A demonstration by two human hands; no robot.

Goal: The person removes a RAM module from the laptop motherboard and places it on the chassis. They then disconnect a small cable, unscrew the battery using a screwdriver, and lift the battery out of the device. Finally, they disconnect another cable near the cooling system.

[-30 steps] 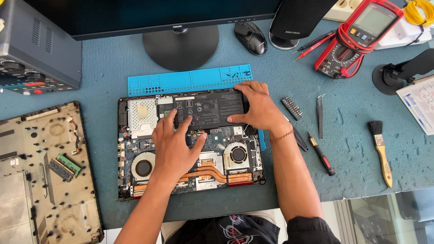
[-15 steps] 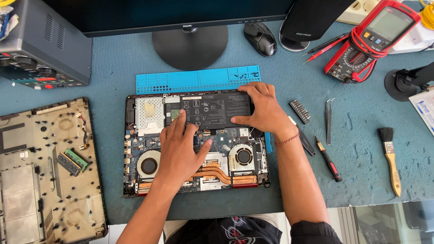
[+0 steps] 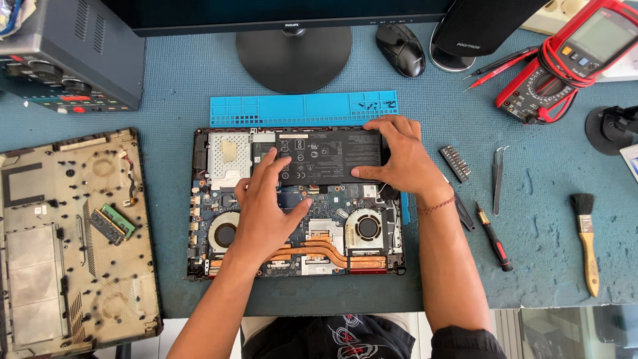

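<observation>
An opened laptop (image 3: 212,199) lies bottom up on the blue-grey mat, showing its board, two fans and copper heat pipes. A flat black battery (image 3: 325,156) sits in its far half. My left hand (image 3: 266,206) rests on the board with its fingertips on the battery's left near edge. My right hand (image 3: 399,159) grips the battery's right end, thumb along its near edge and fingers over the far corner.
The removed bottom cover (image 3: 73,239) lies at left with two memory sticks (image 3: 111,223) on it. A blue screw tray (image 3: 302,108) lies behind the laptop. At right lie a bit holder (image 3: 455,163), tweezers (image 3: 498,178), screwdriver (image 3: 495,237), brush (image 3: 586,239) and multimeter (image 3: 565,56). Monitor stand (image 3: 292,56) and mouse (image 3: 401,48) stand behind.
The camera view has shifted slightly. My left fingers have slid up against the battery's edge; my right hand keeps its hold on the battery's right end.
</observation>
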